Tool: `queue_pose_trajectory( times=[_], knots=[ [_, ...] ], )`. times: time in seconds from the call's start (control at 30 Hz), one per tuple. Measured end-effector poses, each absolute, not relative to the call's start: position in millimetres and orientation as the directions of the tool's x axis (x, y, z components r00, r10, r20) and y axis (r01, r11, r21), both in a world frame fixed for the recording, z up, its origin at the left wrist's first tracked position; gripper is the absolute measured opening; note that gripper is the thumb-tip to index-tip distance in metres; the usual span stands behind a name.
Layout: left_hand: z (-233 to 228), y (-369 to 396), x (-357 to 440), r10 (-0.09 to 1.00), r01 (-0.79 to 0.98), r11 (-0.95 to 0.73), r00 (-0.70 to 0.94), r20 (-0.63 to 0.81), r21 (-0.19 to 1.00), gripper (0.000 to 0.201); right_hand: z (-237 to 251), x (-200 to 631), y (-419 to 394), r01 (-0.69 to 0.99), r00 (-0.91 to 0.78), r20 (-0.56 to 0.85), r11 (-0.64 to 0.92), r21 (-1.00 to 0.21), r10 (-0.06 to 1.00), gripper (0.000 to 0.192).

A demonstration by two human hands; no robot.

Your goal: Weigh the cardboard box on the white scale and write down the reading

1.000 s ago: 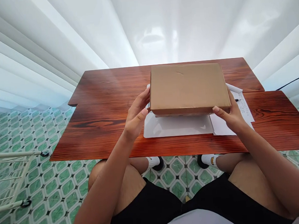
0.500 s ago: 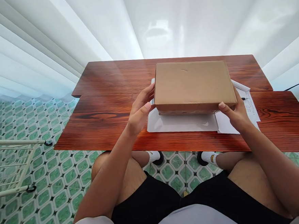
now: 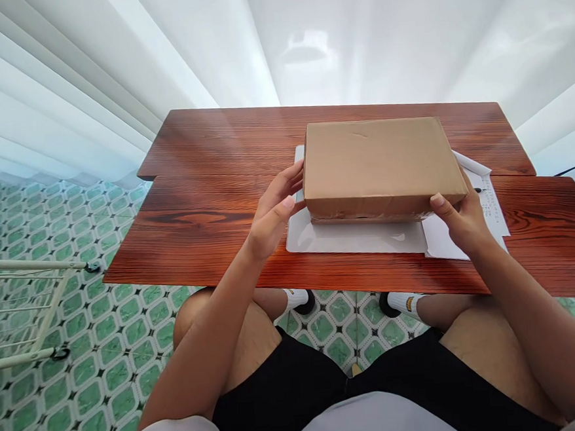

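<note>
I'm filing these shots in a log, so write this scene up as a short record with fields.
Main object: brown cardboard box, top closed, small crease near its far edge
Left hand: fingers at the box's left side
Right hand: thumb on the near edge, fingers along the right side
Under box: flat white panel; contact hard to tell
Beside panel: white papers, one with writing
Surface: reddish wooden table
Backdrop: white curtain
Floor: green-and-white tiles

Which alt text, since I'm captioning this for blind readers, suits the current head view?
A person's left hand and right hand hold a brown cardboard box by its ends, over a white board and papers on a reddish wooden table.
</note>
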State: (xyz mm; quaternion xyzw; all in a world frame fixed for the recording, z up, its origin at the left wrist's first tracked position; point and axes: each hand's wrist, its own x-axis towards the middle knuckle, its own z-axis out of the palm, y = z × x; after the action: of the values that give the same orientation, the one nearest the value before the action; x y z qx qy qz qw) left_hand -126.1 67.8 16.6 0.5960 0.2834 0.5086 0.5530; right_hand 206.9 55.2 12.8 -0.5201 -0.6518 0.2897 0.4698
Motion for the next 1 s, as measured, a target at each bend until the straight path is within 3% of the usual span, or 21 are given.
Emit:
queue_pose_trajectory(
  times=[0.27, 0.37, 0.43, 0.5, 0.6, 0.67, 0.77, 0.8, 0.9, 1.0],
  knots=[
    [15.6, 65.5, -130.2, 0.919, -0.131, -0.293, 0.233, 0.317, 0.947, 0.055, 6.5, 218.6, 55.5, 0.469, -0.100, 0.355, 0.359, -0.807, 0.929, 0.075],
    [22.8, 63.3, -133.9, 0.872, -0.041, -0.483, 0.071, 0.484, 0.875, 0.051, 5.2, 223.1, 54.6, 0.423, -0.057, 0.422, 0.405, -0.811, 0.905, 0.074],
    [32.4, 62.3, -136.3, 0.741, 0.032, -0.670, -0.023, 0.671, 0.741, 0.046, 7.6, 222.5, 53.7, 0.423, 0.069, 0.513, 0.440, -0.792, 0.856, 0.066],
    [45.5, 60.6, -136.4, 0.574, 0.106, -0.810, -0.058, 0.817, 0.577, 0.041, 12.6, 218.4, 52.7, 0.497, 0.234, 0.667, 0.503, -0.707, 0.707, 0.053],
    [68.8, 54.2, -126.2, 0.422, 0.185, -0.894, 0.040, 0.906, 0.408, 0.035, 19.6, 208.9, 49.0, 0.620, 0.285, 0.894, 0.644, -0.447, 0.346, 0.033],
    [81.8, 46.6, -110.0, 0.379, 0.164, -0.923, 0.230, 0.896, 0.348, 0.028, 20.8, 202.7, 42.3, 0.598, 0.143, 0.953, 0.744, -0.298, 0.267, 0.029],
    [84.9, 32.2, -73.7, 0.278, 0.043, -0.956, 0.440, 0.854, 0.289, 0.028, 19.8, 193.3, 25.2, 0.434, -0.197, 0.942, 0.886, -0.165, 0.271, 0.032],
    [79.6, 26.9, -60.2, 0.245, 0.010, -0.962, 0.475, 0.845, 0.273, 0.029, 19.8, 189.5, 18.6, 0.399, -0.320, 0.876, 0.890, -0.221, 0.361, 0.031],
    [44.6, 7.4, -22.8, 0.001, -0.330, -0.908, 0.614, 0.789, 0.258, 0.031, 21.2, 174.7, 2.6, 0.276, -0.564, 0.685, 0.887, -0.371, 0.462, 0.027],
    [-3.4, -23.4, 0.1, -0.201, -0.489, -0.707, 0.831, 0.518, 0.511, 0.036, 20.7, 158.9, -5.3, 0.181, -0.648, 0.563, 0.822, -0.541, 0.513, 0.026]
  ],
)
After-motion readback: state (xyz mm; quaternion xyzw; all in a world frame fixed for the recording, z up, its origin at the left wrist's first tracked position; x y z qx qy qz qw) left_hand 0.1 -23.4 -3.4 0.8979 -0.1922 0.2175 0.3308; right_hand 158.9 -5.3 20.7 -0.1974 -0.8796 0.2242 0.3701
